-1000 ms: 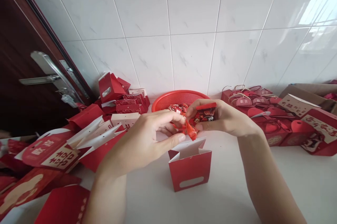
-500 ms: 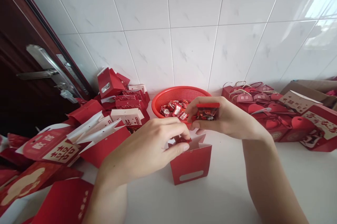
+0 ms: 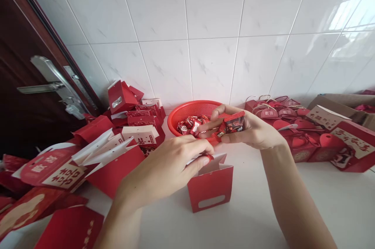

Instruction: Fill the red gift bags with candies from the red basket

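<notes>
In the head view, my right hand (image 3: pixel 254 130) holds red-wrapped candies (image 3: pixel 234 124) between thumb and fingers, at the near right rim of a red plastic basket (image 3: pixel 175 118). More wrapped candies (image 3: pixel 191 124) lie in the basket. My left hand (image 3: pixel 181 163) is closed, its thumb and fingers pinched over the open top of a red paper gift box (image 3: pixel 211 190). A bit of red wrapper (image 3: pixel 209 157) shows at its fingertips; the rest is hidden. The box stands upright on the white table (image 3: pixel 249 217) and has a pale oval window low on its front.
Red paper boxes (image 3: pixel 117 163) crowd the left side, several with open tops. Closed red boxes with cord handles (image 3: pixel 295 136) stand at the right, near a cardboard carton (image 3: pixel 348 102). A tiled wall (image 3: pixel 213 69) rises behind; a dark door (image 3: pixel 32 112) is at far left.
The candies in my right hand have tilted, and its fingers have stretched out further to the left. My left hand stays pinched above the box. The view has shifted slightly.
</notes>
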`<state>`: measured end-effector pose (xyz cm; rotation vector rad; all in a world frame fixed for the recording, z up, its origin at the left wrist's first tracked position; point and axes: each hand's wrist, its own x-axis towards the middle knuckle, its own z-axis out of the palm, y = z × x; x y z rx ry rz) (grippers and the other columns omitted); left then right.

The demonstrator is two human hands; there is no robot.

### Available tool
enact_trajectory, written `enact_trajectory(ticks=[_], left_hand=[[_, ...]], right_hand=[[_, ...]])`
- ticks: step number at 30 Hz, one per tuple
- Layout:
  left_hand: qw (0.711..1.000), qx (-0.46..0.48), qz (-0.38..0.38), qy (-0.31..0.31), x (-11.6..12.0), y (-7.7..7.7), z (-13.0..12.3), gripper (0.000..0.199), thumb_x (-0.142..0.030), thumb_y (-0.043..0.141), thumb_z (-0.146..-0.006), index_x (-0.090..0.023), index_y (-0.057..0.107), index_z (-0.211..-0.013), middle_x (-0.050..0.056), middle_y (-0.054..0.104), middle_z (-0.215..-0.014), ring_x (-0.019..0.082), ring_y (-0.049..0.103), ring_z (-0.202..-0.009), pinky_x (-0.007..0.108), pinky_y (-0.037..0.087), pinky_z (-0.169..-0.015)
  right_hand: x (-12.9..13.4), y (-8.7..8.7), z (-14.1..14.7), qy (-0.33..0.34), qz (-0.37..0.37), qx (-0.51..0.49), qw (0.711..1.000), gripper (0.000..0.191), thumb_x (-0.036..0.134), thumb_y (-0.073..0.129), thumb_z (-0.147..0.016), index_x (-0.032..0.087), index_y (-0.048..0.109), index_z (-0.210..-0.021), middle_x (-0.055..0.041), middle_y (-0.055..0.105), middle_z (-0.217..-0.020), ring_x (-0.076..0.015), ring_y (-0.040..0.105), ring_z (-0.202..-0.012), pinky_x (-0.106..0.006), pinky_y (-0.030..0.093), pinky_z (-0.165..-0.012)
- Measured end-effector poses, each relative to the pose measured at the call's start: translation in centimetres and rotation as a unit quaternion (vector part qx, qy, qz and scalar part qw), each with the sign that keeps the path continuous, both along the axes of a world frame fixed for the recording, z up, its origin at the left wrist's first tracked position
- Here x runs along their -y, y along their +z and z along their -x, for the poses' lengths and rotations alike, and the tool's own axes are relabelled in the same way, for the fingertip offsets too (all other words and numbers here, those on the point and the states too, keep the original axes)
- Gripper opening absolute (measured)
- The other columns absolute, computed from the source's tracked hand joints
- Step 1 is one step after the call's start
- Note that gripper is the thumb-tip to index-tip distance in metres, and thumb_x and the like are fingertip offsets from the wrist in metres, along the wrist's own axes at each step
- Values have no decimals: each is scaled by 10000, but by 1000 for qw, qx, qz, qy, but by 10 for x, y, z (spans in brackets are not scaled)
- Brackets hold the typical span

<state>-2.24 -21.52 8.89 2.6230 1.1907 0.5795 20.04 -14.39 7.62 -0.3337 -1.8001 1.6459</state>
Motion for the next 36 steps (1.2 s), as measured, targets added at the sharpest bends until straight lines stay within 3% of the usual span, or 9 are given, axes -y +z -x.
enact_trajectory(ticks=[8,14,21,25,30,36], left_hand=[[1000,-9,19,20,-10,-4,3,218,-195,495,-974,-282,690,-1016,-63,739,-973,135,673,-870,242,449,-750],[999,25,-2,45,-14,-6,1,178,-217,512,-976,-271,667,-1046,-58,729,-940,125,660,-793,233,434,-676],[1000,15,24,1,-18,-10,-1,34,-230,640,-908,-245,670,-913,-51,735,-968,149,658,-858,244,446,-729],[1000,2,25,-14,-19,-10,2,56,-242,621,-921,-246,676,-912,-37,723,-996,161,646,-900,256,449,-778],[998,-9,49,23,-23,-12,3,88,-296,605,-926,-254,675,-956,-34,726,-988,166,648,-863,263,451,-730],[998,-2,58,19,-26,-10,8,113,-349,640,-900,-249,680,-936,-38,731,-948,164,652,-837,269,455,-730]], right_hand=[[-4,-2,-1,-6,-7,9,1000,340,71,710,-827,197,550,-1099,-105,713,-1200,-240,687,-1129,-370,581,-921],[-3,-1,0,-33,-24,24,999,344,134,742,-811,197,572,-1104,-88,739,-1126,-219,725,-1008,-370,587,-894],[-1,2,0,-59,-39,30,997,331,119,737,-789,189,582,-1074,-101,721,-1159,-259,688,-1115,-403,577,-929],[-2,2,-1,-76,-42,29,996,325,113,732,-787,187,587,-1068,-91,725,-1134,-251,702,-1081,-393,586,-917],[0,4,-2,-91,-49,39,994,317,128,732,-786,187,600,-1069,-93,717,-1154,-244,695,-1081,-374,596,-896],[-2,2,-2,-81,-31,25,996,335,136,712,-819,190,565,-1115,-84,708,-1135,-202,729,-906,-353,615,-811]])
